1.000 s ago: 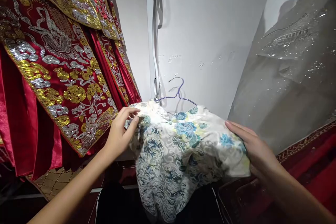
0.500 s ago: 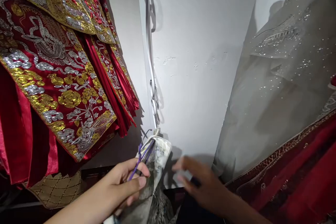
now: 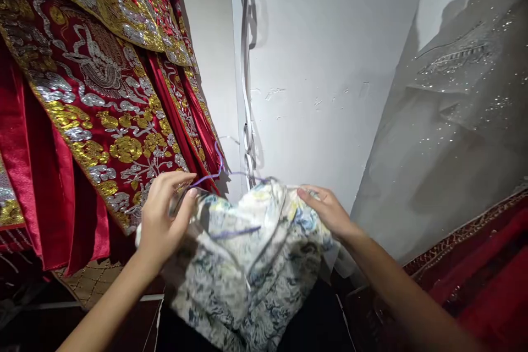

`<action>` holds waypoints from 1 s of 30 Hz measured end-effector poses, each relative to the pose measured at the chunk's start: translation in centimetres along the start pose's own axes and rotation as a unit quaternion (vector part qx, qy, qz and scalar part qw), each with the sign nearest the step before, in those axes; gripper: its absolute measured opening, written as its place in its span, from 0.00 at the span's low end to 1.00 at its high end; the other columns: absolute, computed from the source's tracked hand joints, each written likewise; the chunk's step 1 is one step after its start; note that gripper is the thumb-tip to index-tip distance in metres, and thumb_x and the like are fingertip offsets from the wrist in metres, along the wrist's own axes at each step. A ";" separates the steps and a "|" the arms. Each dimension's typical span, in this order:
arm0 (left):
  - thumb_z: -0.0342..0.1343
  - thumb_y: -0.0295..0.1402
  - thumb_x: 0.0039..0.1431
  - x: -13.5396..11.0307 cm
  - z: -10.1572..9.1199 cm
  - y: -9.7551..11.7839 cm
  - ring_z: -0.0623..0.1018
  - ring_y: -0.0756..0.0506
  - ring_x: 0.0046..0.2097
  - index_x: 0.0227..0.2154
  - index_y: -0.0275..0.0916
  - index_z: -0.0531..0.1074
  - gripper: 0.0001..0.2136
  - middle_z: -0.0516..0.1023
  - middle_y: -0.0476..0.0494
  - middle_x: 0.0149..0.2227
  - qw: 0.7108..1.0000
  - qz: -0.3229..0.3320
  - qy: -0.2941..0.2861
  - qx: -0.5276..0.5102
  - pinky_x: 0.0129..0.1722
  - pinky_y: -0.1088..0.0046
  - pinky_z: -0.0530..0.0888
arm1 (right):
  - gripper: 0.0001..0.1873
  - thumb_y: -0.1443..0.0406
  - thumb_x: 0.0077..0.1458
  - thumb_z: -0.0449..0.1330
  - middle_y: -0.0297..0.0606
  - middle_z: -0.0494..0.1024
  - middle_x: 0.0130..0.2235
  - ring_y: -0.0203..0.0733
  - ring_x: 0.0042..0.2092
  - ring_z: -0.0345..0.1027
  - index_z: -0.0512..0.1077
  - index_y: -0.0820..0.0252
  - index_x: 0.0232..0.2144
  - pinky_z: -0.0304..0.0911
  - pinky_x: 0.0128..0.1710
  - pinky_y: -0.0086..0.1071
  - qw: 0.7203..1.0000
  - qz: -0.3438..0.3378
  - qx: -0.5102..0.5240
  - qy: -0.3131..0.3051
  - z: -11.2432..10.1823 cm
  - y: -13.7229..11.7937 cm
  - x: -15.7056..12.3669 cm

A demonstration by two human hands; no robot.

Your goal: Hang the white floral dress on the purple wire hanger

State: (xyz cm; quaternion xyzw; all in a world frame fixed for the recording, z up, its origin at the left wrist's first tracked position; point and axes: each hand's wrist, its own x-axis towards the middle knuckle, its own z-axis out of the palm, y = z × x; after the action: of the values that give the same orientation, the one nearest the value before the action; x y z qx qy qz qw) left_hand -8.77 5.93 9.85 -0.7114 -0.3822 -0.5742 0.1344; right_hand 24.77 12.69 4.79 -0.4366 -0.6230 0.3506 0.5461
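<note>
A pale floral garment (image 3: 231, 286) with a V-shaped neckline hangs spread in front of me, patterned in blue, yellow and grey. A thin purple hanger (image 3: 221, 171) runs through its top, its hook rising above the collar. My left hand (image 3: 167, 220) is closed with thumb and fingertips at the hanger's left arm, close to the garment's left shoulder. On the other side, my right hand (image 3: 325, 210) grips the garment's right shoulder, thumb on top and the other fingers partly hidden. Cloth covers the hanger's right end.
Red garments (image 3: 124, 121) with gold and silver embroidery hang at the left. A white wall-mounted rail (image 3: 244, 66) with curved loops runs down the white wall (image 3: 313, 55). Sheer sparkling grey fabric (image 3: 445, 137) and dark red cloth (image 3: 490, 264) are on the right.
The garment has turned from edge-on to face me and spread wide. My right hand has come from beside it onto its right shoulder. My left hand has moved up and left.
</note>
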 end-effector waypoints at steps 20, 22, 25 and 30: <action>0.55 0.43 0.63 -10.7 14.4 1.1 0.74 0.47 0.38 0.39 0.40 0.66 0.11 0.72 0.46 0.35 0.899 -0.339 -0.032 -0.275 0.39 0.72 0.70 | 0.28 0.43 0.50 0.64 0.40 0.81 0.37 0.50 0.42 0.77 0.73 0.55 0.44 0.72 0.40 0.38 0.975 0.009 0.161 0.152 -0.6 2.5 0.2; 0.52 0.43 0.65 -10.3 14.3 1.1 0.72 0.47 0.35 0.34 0.40 0.68 0.12 0.70 0.46 0.31 0.901 -0.338 -0.038 -0.270 0.37 0.72 0.69 | 0.29 0.43 0.52 0.61 0.43 0.81 0.38 0.51 0.44 0.76 0.72 0.56 0.46 0.71 0.41 0.39 0.975 0.006 0.153 0.159 0.0 3.1 -0.5; 0.50 0.43 0.65 -10.3 14.4 0.6 0.72 0.46 0.35 0.32 0.40 0.67 0.12 0.70 0.46 0.31 0.890 -0.363 -0.022 -0.275 0.36 0.71 0.70 | 0.29 0.44 0.56 0.57 0.45 0.80 0.44 0.51 0.49 0.74 0.71 0.60 0.48 0.70 0.46 0.41 0.968 -0.017 0.127 0.216 1.2 4.3 -1.5; 0.48 0.40 0.65 -11.8 14.8 0.1 0.75 0.44 0.41 0.33 0.41 0.66 0.09 0.73 0.43 0.37 0.892 -0.382 0.013 -0.242 0.42 0.69 0.71 | 0.25 0.52 0.57 0.55 0.47 0.73 0.54 0.51 0.56 0.67 0.69 0.60 0.52 0.64 0.55 0.44 0.876 -0.010 0.049 0.480 4.7 9.4 -7.0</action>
State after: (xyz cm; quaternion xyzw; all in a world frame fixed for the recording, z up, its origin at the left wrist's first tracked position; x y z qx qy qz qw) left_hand 1.34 10.59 -5.50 -0.5136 -0.4718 -0.6654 -0.2661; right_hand 21.77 9.88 -7.18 -0.5179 -0.2708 0.1223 0.8021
